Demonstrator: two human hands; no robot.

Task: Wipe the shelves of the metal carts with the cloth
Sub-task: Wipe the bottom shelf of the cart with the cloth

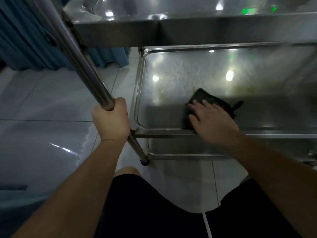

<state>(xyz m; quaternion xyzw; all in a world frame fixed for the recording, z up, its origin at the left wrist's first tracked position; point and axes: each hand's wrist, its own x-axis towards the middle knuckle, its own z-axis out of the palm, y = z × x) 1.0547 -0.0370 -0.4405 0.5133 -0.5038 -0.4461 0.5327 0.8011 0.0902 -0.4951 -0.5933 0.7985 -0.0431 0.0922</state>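
My right hand (212,121) flat, fingers straight, pressing dark cloth (204,102) on middle shelf (171,79) — unwiped stretch lies ahead of fingertips. My left hand (111,120) clenched round cart post (82,66), farther from cloth.

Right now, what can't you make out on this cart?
- Head view: right end of the middle shelf runs off the frame edge.
- Bottom shelf: mostly hidden under the middle shelf and right forearm.
- Part of the cloth: covered by the right hand.
- Top shelf: glare, blurred.
- Pale smears beyond the cloth: blurred, unclear what they are.
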